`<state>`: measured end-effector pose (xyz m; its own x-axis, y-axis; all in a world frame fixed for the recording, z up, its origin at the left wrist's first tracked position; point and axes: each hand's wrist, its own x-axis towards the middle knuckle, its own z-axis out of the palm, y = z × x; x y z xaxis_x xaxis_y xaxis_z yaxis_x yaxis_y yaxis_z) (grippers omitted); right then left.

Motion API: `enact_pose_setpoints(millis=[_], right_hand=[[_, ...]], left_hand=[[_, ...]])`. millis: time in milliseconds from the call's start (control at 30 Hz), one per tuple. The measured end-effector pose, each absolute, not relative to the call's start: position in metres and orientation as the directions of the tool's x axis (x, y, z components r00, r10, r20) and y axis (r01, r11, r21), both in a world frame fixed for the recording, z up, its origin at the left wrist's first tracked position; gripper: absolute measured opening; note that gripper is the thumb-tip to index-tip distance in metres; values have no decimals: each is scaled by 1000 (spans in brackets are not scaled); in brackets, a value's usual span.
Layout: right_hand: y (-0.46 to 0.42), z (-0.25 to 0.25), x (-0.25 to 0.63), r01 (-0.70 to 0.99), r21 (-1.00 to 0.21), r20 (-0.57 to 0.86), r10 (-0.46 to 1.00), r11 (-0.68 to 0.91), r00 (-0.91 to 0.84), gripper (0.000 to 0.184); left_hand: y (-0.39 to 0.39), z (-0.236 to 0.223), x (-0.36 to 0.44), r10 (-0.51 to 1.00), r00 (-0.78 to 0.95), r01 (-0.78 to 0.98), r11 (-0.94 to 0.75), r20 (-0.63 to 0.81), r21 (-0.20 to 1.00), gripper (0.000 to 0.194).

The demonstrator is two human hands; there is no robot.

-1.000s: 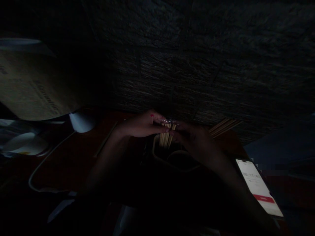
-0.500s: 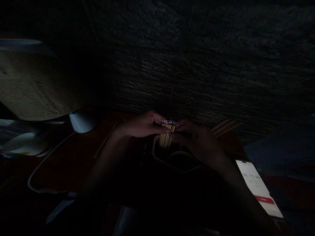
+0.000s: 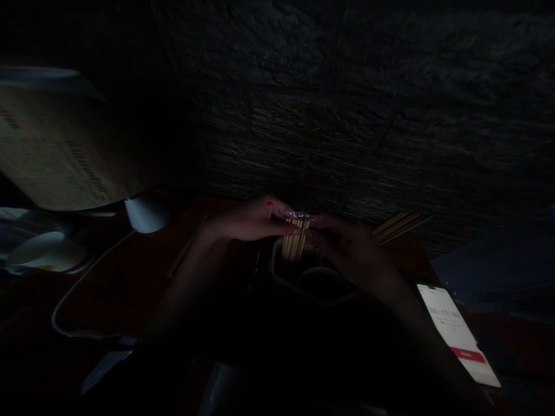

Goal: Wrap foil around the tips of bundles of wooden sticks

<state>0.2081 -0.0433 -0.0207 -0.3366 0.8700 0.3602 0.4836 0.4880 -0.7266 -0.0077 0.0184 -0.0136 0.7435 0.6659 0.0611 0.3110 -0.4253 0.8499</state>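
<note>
Both my hands meet over a dark open container (image 3: 274,268), around a bundle of thin wooden chopsticks (image 3: 293,245). My left hand (image 3: 255,218) grips the bundle from the left, its thumb laid across the sticks. From the right, my right hand (image 3: 347,240) closes on the bundle's upper end, fingertips near the left thumb. Shiny clear plastic wrap (image 3: 299,215) shows behind the top of the sticks. Their lower ends point down into the container. More chopsticks (image 3: 401,225) lie beyond my right hand. The dim light hides much of the container's inside.
A lit phone (image 3: 459,332) lies at the right. On the left stand a brown printed paper bag (image 3: 56,150), a white cup-like object (image 3: 147,215) and a pale bowl (image 3: 47,251). A white cable (image 3: 82,274) curves over the table. A rough stone wall (image 3: 295,127) rises behind.
My hands keep the same hold on the chopsticks. The right fingertips have shifted very slightly to the right, and the whole view has moved a little.
</note>
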Motion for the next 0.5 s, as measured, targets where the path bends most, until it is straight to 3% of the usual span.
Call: enact_pose_setpoints(millis=[500], right_hand=[[-42,-25,204,515,-720,348,884,465,-311,13]], left_hand=[[19,-12,-11,675,735,364,-464,57,808,26]])
